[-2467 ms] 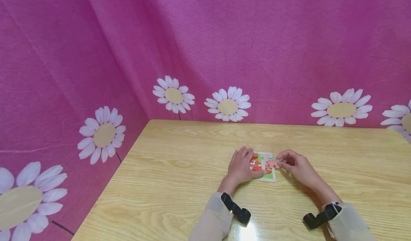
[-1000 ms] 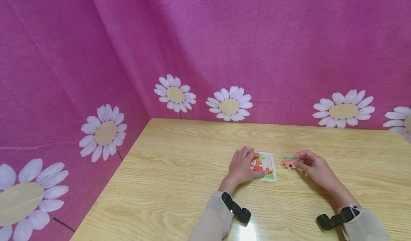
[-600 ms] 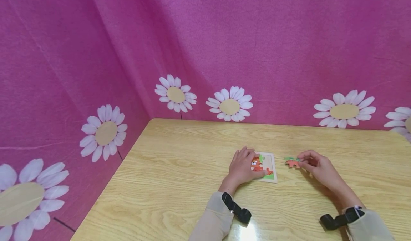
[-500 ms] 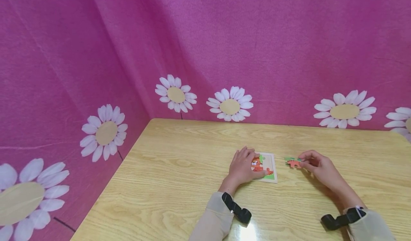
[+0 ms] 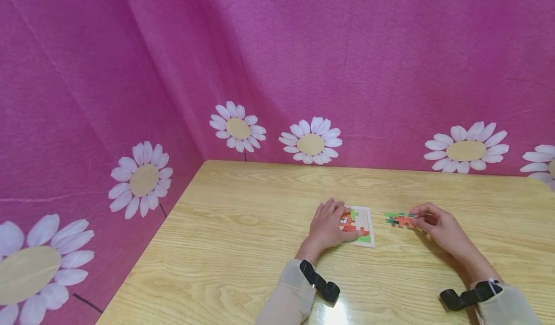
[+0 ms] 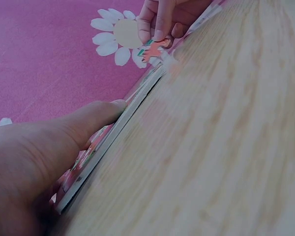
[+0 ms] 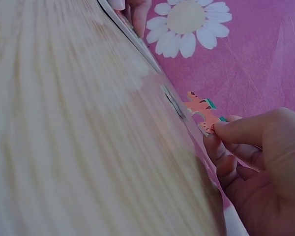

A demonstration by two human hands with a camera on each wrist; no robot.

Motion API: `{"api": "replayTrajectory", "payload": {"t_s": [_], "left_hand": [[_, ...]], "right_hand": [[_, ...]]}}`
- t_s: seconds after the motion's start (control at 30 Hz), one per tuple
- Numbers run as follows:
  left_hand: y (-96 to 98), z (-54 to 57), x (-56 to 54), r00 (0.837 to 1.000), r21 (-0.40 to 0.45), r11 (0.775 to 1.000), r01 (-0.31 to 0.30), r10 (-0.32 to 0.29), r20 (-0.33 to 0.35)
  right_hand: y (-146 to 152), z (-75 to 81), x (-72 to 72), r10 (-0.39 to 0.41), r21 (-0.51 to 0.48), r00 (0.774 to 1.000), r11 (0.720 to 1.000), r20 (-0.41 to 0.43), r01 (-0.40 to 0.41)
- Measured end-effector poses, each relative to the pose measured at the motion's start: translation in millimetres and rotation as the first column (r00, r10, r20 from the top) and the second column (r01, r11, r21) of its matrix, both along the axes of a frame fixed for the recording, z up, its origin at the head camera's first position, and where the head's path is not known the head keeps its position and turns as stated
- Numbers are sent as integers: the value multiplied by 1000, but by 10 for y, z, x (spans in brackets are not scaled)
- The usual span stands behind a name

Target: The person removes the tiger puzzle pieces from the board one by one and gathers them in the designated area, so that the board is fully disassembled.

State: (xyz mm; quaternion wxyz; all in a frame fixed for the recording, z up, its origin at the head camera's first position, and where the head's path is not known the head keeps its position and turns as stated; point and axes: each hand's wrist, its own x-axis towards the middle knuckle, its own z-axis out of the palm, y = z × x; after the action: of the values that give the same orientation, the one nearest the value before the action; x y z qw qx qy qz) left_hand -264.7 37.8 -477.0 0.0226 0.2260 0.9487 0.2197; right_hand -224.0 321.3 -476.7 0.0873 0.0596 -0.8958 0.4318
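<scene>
A small framed jigsaw puzzle (image 5: 366, 240) with an orange tiger picture lies on the table, its left part covered by my left hand (image 5: 326, 225). That hand rests across it with thumb and fingers extended; in the left wrist view the thumb (image 6: 105, 113) lies on the board's top near its edge. To the right, my right hand (image 5: 444, 228) pinches an orange, striped puzzle piece (image 7: 202, 110) with green bits between thumb and fingertips, low over the table. A green piece (image 5: 391, 218) shows just left of the held one; whether they touch, I cannot tell.
The wooden table (image 5: 243, 238) reaches back to a pink cloth (image 5: 368, 65) printed with white daisies. More of this cloth hangs along the left side. Black straps with small cameras (image 5: 331, 292) sit on both wrists.
My right hand has moved the orange piece rightward, away from the puzzle board, and more of the green piece beside it now shows. The left hand has stayed in place on the board.
</scene>
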Motion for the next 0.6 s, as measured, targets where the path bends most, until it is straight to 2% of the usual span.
{"api": "replayTrajectory", "payload": {"t_s": [0.6], "left_hand": [[-4,-6,-2,1000,-5,1000,-8,8,5]], "right_hand": [[144,-31,32,-14,10,1000,1000,7,14]]}}
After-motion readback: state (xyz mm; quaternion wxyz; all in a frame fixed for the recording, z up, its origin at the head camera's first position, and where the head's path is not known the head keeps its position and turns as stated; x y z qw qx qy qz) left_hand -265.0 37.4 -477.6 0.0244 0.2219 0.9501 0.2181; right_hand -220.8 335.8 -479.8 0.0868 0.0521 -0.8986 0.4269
